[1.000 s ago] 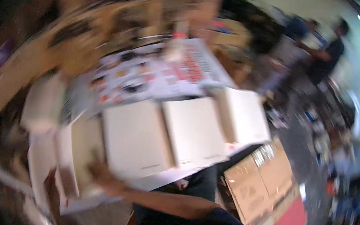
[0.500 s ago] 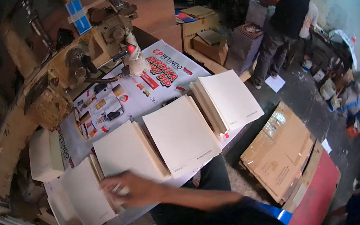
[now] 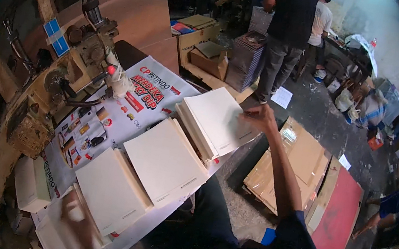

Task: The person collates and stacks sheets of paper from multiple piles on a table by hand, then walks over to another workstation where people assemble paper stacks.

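Paper (image 3: 164,163) stands in 4 stacks on a printed banner (image 3: 145,90). The right hand (image 3: 259,118), fingers bent, is at the far right stack; the left hand (image 3: 74,214), blurred, at the near left; grips cannot be told.

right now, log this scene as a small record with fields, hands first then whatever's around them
left hand: motion-blurred, over the leftmost pale stack; grip unclear
right hand: at the right edge of the rightmost pale stack; grip unclear
between them: nearer middle stack and farther middle stack
under the stacks: printed white sheet
left side: worn machine with red knob
right side: brown cardboard beside red panel
background: person in dark top, standing
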A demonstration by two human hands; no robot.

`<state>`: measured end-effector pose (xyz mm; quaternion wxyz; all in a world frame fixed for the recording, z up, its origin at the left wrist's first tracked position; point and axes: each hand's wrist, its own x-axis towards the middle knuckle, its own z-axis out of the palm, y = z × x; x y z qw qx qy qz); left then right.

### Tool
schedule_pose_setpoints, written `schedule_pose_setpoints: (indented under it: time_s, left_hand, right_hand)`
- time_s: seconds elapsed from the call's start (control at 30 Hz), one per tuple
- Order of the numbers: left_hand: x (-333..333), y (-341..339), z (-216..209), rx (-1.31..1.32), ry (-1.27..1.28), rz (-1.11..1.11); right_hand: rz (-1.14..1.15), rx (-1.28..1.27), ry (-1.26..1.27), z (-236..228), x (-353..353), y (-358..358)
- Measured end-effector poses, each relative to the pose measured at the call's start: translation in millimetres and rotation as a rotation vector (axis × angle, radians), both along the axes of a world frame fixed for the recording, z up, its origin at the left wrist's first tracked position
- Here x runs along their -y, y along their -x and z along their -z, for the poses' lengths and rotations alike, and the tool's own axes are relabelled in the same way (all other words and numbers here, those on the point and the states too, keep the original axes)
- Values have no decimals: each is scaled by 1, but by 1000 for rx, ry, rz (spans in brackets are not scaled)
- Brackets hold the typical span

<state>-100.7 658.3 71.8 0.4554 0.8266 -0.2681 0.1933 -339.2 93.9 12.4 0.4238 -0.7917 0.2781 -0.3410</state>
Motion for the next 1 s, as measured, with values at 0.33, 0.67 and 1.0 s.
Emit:
schedule_pose_setpoints:
  time_s: [0.33, 0.67, 1.0]
  left_hand:
    - [209, 87, -1, -180, -566, 716]
    - [77, 54, -24, -717, 240, 488]
    - [33, 43, -26, -306, -628, 401]
  right_hand:
    - [139, -28, -32, -57, -58, 28]
    - [162, 207, -239, -56, -123, 33]
    - [-265, -4, -289, -41, -214, -61]
